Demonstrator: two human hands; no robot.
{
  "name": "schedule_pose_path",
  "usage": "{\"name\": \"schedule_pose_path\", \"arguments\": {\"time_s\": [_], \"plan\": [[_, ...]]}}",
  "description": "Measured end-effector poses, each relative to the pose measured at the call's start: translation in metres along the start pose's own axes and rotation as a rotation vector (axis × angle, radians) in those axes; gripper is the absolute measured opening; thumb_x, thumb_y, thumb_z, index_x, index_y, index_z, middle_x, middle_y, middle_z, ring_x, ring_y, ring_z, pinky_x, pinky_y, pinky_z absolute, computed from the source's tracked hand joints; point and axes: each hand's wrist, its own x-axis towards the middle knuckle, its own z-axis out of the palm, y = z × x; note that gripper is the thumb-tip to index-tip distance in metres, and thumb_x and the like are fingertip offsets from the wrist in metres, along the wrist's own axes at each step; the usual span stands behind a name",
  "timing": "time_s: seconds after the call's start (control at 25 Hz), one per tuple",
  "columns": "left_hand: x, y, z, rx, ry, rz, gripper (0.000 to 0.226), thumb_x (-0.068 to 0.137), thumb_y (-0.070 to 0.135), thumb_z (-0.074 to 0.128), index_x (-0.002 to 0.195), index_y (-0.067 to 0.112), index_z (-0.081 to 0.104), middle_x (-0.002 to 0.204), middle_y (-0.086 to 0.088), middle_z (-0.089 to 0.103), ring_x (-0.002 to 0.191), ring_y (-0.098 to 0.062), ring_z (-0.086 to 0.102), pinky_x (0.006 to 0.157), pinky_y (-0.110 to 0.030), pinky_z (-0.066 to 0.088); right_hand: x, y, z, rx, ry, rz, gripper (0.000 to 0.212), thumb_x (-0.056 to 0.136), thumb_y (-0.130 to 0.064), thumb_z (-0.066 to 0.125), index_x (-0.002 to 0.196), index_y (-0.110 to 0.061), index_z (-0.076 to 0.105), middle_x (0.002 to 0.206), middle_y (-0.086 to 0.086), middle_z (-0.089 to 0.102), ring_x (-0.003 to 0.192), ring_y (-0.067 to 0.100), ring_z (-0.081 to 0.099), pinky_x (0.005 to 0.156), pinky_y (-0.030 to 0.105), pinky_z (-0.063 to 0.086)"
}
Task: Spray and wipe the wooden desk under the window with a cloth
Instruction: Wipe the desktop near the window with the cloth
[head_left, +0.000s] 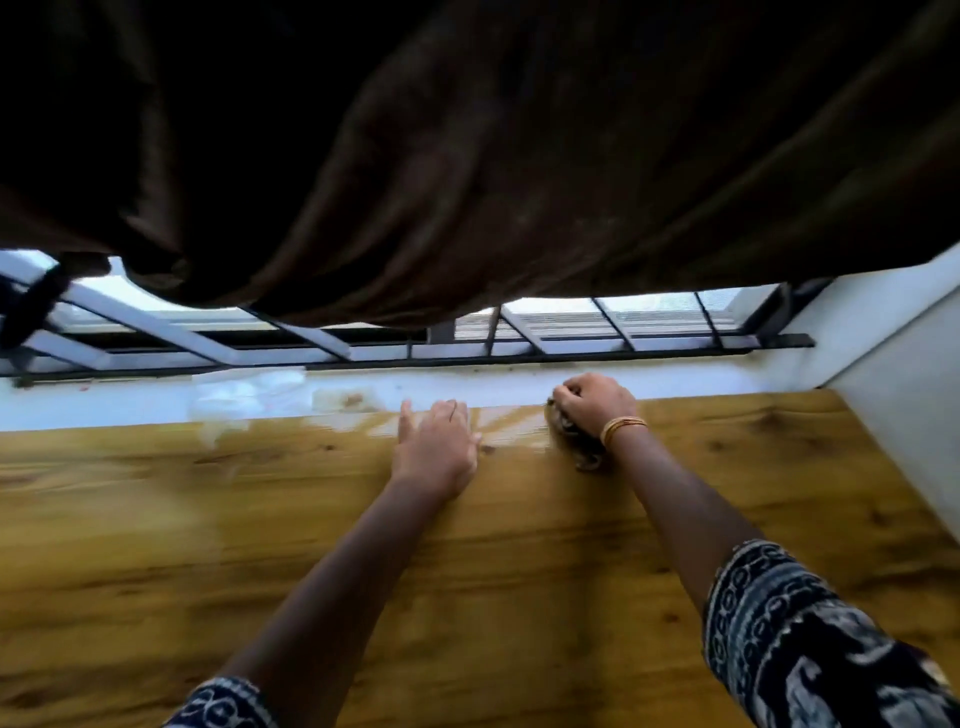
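The wooden desk (260, 519) fills the lower half of the view, with a shiny wet patch near its far edge. My right hand (595, 402) is shut on a bunched brownish cloth (576, 439), which it presses onto the desk by the far edge, right of centre. Flat on the wood just left of it lies my left hand (436, 444), fingers spread and holding nothing. No spray bottle is in view.
A white window sill (130, 402) runs along the desk's far edge, with clear plastic wrapping (249, 395) on it. Behind it are black window bars (519, 338). A dark brown curtain (467, 156) hangs low overhead. A white wall (904, 374) bounds the desk at right.
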Motion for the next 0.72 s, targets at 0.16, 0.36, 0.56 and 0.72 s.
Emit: {"name": "schedule_pose_path", "arguments": {"time_s": [0.16, 0.36, 0.56, 0.72], "plan": [[0.047, 0.092, 0.009, 0.005, -0.066, 0.095, 0.059, 0.099, 0.046, 0.031, 0.147, 0.012, 0.03, 0.152, -0.006, 0.036, 0.142, -0.018, 0.027, 0.119, -0.045, 0.007, 0.012, 0.082, -0.028, 0.065, 0.045, 0.065, 0.029, 0.088, -0.045, 0.05, 0.093, -0.029, 0.074, 0.102, 0.006, 0.071, 0.093, 0.028, 0.063, 0.079, 0.032, 0.048], [0.085, 0.178, 0.024, -0.05, -0.212, 0.115, 0.071, 0.096, 0.054, 0.033, 0.151, 0.012, 0.019, 0.158, -0.011, 0.019, 0.146, -0.026, 0.016, 0.119, -0.041, 0.015, 0.019, 0.117, -0.034, 0.119, 0.069, -0.018, 0.03, 0.084, -0.042, 0.048, 0.058, -0.031, 0.058, 0.072, 0.001, 0.064, 0.073, 0.023, 0.06, 0.063, 0.028, 0.042], [0.092, 0.178, 0.029, 0.0, -0.25, 0.125, 0.076, 0.095, 0.055, 0.037, 0.152, 0.014, 0.011, 0.16, -0.01, 0.008, 0.148, -0.026, 0.008, 0.121, -0.041, 0.008, 0.018, 0.174, -0.041, 0.148, 0.259, -0.059, 0.027, 0.092, -0.031, 0.052, 0.086, -0.015, 0.072, 0.083, 0.003, 0.057, 0.079, 0.019, 0.052, 0.068, 0.028, 0.041], [0.095, 0.179, 0.025, -0.023, -0.309, 0.127, 0.073, 0.096, 0.053, 0.037, 0.153, 0.015, 0.01, 0.161, -0.01, 0.007, 0.148, -0.025, 0.006, 0.121, -0.041, 0.007, 0.038, 0.257, -0.088, -0.267, 0.171, 0.132, 0.039, 0.092, -0.042, 0.046, 0.097, -0.015, 0.072, 0.093, 0.012, 0.061, 0.085, 0.027, 0.055, 0.073, 0.033, 0.044]]}}
